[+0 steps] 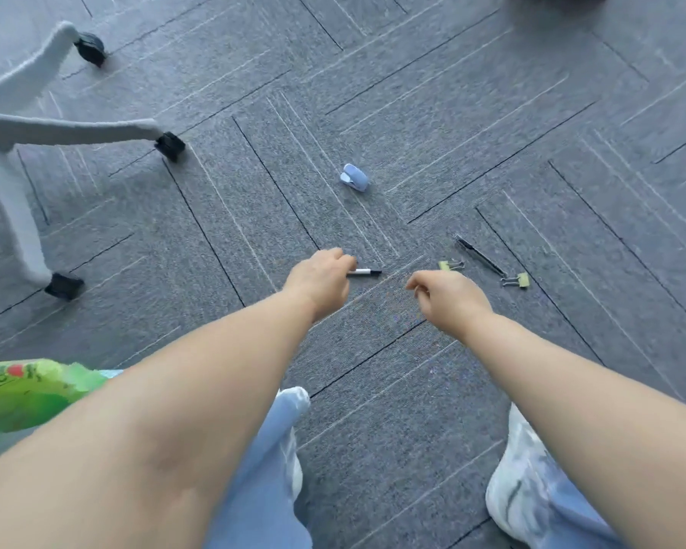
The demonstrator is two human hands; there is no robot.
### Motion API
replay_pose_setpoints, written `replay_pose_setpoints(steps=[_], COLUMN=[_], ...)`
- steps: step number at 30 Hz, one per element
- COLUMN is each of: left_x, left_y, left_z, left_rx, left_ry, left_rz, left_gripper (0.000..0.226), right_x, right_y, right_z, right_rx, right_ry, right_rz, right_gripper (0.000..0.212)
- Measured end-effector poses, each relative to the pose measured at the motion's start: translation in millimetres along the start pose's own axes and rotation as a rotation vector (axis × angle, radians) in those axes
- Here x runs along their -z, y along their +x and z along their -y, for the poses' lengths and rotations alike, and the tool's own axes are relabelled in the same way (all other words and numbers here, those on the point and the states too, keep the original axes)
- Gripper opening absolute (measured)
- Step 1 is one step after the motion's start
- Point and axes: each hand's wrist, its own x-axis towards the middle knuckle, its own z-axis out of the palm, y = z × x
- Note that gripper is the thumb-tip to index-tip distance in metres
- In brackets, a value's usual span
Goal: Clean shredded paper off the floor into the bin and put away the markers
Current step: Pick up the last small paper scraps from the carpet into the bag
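chair base [56, 128]: white legs on black castors take up the left edge; the nearest castor [63, 286] stands well left of the left hand.
green packet [24, 394]: at the lower left edge, partly hidden behind the left forearm.
carpet [222, 231]: bare grey tiles lie between the chair base and the left hand, and more open floor runs beyond both hands to the top edge.
left hand [319, 281]: arm stretched forward and down, back of the hand up, fingers curled at the near end of the marker and pinching it.
marker [364, 272]: white barrel with a black cap, sticking out to the right from the left hand's fingers, low over the carpet; whether it touches the floor cannot be told.
blue object [354, 177]: small, pale, alone on the carpet beyond the marker and well apart from it.
right hand [448, 297]: arm reaching forward, back up, fingers loosely curled downward and holding nothing; a strip of bare carpet separates it from the marker's cap.
binder clips: one [450, 265] just beyond the right hand, another [517, 280] further right.
black pen [480, 256]: lying slantwise between the clips, its near end just beside the right-hand clip.
shoes [519, 481]: white, planted at the bottom edge under the arms.
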Motion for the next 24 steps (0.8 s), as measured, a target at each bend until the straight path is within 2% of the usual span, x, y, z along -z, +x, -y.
replay_pose_setpoints(steps=[5, 8, 10, 17, 21, 24], left_x=[-48.5, -75.8, -91.6, -114.9, -120.7, -124.7], left_y=[64.3, 83.7, 91.1, 112.2, 112.9, 112.2], left_z=[3.4, 10.4, 18.4, 34.9, 29.9, 21.8], left_rx=[0.193, 0.329, 0.361, 0.17, 0.09, 0.039], left_ry=[0.043, 0.056, 0.05, 0.147, 0.157, 0.152], left_rz=[0.08, 0.144, 0.164, 0.063, 0.067, 0.087], left_gripper=[0.038, 0.047, 0.048, 0.039, 0.03, 0.022], right_x=[-19.1, -31.8, -41.1, -68.4, -65.8, -63.0], right_y=[48.8, 68.9, 78.7, 104.2, 106.4, 105.4], right_z=[-57.3, -83.1, -93.6, -107.1, -115.3, -122.0], right_rx=[-0.08, -0.079, -0.064, -0.088, -0.133, -0.086], right_ry=[-0.03, -0.068, -0.098, -0.211, -0.22, -0.257], right_rz=[0.006, 0.011, 0.018, 0.021, -0.001, -0.019], right_gripper=[0.027, 0.028, 0.032, 0.049, 0.038, 0.023])
